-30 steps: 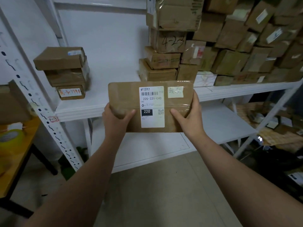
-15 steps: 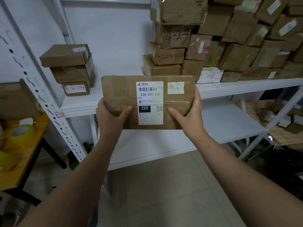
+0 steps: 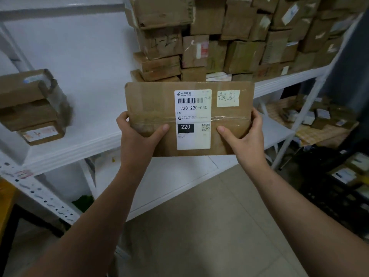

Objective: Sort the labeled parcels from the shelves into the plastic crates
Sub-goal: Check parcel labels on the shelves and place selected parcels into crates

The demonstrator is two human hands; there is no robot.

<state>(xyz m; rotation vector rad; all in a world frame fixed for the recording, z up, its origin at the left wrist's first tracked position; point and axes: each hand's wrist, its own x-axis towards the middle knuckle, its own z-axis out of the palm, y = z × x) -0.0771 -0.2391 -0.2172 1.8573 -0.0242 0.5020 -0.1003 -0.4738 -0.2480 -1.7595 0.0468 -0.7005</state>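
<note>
I hold a flat brown cardboard parcel (image 3: 151,102) upright in front of the white shelf, label facing me. Its white shipping label reads 220-220-C40 and 220, and a pale yellow handwritten note is stuck beside it. My left hand (image 3: 137,138) grips the parcel's lower left edge, thumb on the front. My right hand (image 3: 245,138) grips the lower right edge the same way. No plastic crate is clearly in view.
A white metal shelf (image 3: 83,144) runs behind the parcel. Several stacked cardboard boxes (image 3: 229,41) fill its right part. A small pile of boxes (image 3: 34,108) sits at its left end. Dark clutter and parcels (image 3: 339,172) lie low on the right. A tiled floor (image 3: 199,226) lies below.
The view has shifted right and closer to the shelf, so the left box pile slid toward the frame edge. The parcel stays in both hands, now a little nearer and more central.
</note>
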